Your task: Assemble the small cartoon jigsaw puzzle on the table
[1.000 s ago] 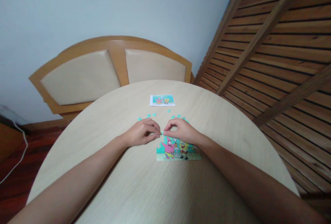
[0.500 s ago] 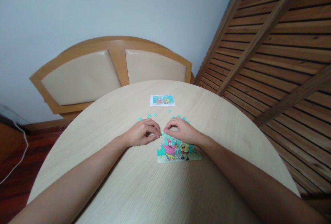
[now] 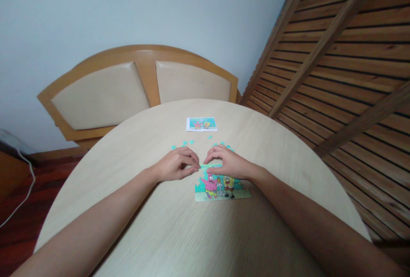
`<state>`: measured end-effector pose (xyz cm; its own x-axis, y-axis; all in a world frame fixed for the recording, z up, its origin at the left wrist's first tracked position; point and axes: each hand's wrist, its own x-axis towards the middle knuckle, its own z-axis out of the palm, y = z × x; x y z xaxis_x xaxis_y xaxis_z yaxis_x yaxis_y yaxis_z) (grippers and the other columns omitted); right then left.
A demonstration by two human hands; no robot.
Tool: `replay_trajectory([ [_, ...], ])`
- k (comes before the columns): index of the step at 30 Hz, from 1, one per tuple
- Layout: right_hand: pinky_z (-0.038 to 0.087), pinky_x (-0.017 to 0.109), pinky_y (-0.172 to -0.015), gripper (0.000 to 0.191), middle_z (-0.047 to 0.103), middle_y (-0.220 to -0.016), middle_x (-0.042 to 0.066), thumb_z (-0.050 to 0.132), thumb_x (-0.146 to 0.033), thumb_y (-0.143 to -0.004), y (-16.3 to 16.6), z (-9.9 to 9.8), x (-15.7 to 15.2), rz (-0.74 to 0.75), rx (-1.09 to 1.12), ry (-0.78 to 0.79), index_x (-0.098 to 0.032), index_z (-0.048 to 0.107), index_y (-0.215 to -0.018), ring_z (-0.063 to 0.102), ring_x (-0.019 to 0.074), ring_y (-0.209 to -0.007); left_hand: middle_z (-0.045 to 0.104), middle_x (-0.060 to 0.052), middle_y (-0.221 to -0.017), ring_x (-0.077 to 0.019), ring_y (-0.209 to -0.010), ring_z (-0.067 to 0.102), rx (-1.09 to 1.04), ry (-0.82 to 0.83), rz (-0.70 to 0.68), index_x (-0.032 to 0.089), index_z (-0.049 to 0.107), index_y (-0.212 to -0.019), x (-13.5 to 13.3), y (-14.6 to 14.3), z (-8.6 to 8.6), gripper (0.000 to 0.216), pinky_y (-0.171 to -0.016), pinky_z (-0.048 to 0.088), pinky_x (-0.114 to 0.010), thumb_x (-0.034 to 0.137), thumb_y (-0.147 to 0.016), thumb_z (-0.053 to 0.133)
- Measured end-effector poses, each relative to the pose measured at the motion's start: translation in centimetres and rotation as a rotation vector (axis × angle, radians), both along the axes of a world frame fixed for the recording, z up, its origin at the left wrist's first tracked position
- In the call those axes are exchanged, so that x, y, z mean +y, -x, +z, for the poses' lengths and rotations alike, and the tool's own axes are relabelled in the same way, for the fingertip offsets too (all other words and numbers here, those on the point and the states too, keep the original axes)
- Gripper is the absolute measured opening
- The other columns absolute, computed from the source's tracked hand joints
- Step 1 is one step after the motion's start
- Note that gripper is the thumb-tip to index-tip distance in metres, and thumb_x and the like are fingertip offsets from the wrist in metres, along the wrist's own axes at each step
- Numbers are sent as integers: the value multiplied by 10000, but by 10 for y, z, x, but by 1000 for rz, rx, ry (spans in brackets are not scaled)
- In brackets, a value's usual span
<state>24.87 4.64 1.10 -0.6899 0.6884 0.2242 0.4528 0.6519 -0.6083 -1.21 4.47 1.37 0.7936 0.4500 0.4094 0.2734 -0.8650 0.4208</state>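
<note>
A partly joined jigsaw puzzle (image 3: 222,193) lies flat on the table, with a pink starfish and a yellow sponge figure on a teal ground. At its upper left edge is my left hand (image 3: 177,164), thumb and forefinger pinched together; whatever is between the tips is too small to make out. My right hand (image 3: 229,162) rests over the puzzle's upper part, thumb and forefinger apart with nothing visible between them. It hides some of the upper rows. Loose teal puzzle pieces (image 3: 191,142) lie just beyond both hands.
A printed picture card (image 3: 201,124) with the same figures lies farther back on the round wooden table (image 3: 153,234). Behind the table stands a padded chair back (image 3: 188,81) against the wall. Wooden slats (image 3: 320,97) rise at the right; a white cable (image 3: 31,174) hangs at the left.
My right thumb has moved down and away from the forefinger, parting the pinch and covering more of the starfish's top. The left hand stays in place.
</note>
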Motion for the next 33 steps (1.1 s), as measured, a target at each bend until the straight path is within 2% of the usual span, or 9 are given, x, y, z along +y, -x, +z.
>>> replay_trajectory([
  [15, 414, 404, -1034, 131, 679, -1021, 54, 774, -236, -834, 2, -1, -2, -27, -4, -55, -216, 752, -962, 604, 229, -1062, 729, -59, -994, -190, -933, 662, 10, 2, 7, 227, 764, -1000, 0, 1, 0, 143, -876, 507, -351, 246, -950, 631],
  [28, 442, 385, -954, 109, 688, -968, 49, 768, -208, -826, 6, 7, -7, -56, -67, -126, -225, 794, -931, 629, 218, -962, 732, -63, -1001, -193, -935, 665, 7, 0, 3, 223, 767, -995, 0, 0, -1, 140, -871, 511, -348, 228, -942, 637],
  [33, 463, 357, -871, 67, 694, -933, 47, 744, -213, -847, 8, 6, -8, -96, -80, -145, -235, 803, -872, 635, 206, -899, 734, -66, -1001, -195, -936, 665, 14, -3, 2, 225, 769, -999, 0, 1, 0, 150, -875, 512, -354, 253, -955, 628],
])
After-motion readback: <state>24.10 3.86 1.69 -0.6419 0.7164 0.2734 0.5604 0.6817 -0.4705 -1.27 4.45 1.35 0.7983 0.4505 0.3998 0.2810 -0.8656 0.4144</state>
